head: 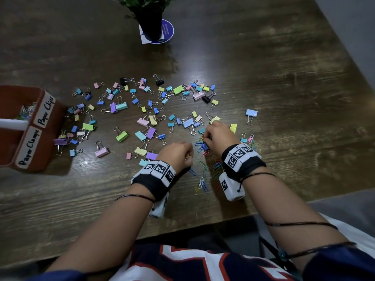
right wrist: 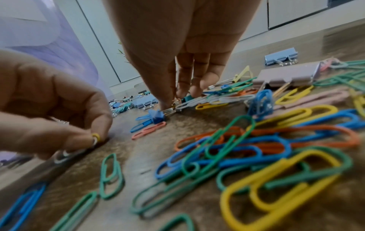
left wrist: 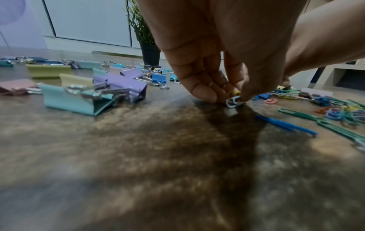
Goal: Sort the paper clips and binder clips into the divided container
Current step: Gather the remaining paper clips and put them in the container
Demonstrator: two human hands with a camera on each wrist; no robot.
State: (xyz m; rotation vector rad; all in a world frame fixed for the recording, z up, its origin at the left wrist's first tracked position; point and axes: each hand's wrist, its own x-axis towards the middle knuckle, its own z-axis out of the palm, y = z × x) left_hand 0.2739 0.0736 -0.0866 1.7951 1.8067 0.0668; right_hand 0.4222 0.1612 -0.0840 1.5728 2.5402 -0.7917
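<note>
The divided container (head: 30, 126) is cut off by the head view's left edge, so only part of its two labelled compartments shows, and the paper clips inside (head: 27, 111) are too small to count. The potted plant (head: 151, 15) is cropped at the top edge. The left hand (head: 177, 154) curls over whatever it pinches; from the head view only a yellow tip shows, and the left wrist view hides the rest behind the fingertips (left wrist: 203, 95). The right hand (head: 216, 133) covers the clips under its fingers. The near paper clips (right wrist: 256, 179) in the right wrist view are blurred, as is the near tabletop (left wrist: 138, 179) in the left wrist view.
</note>
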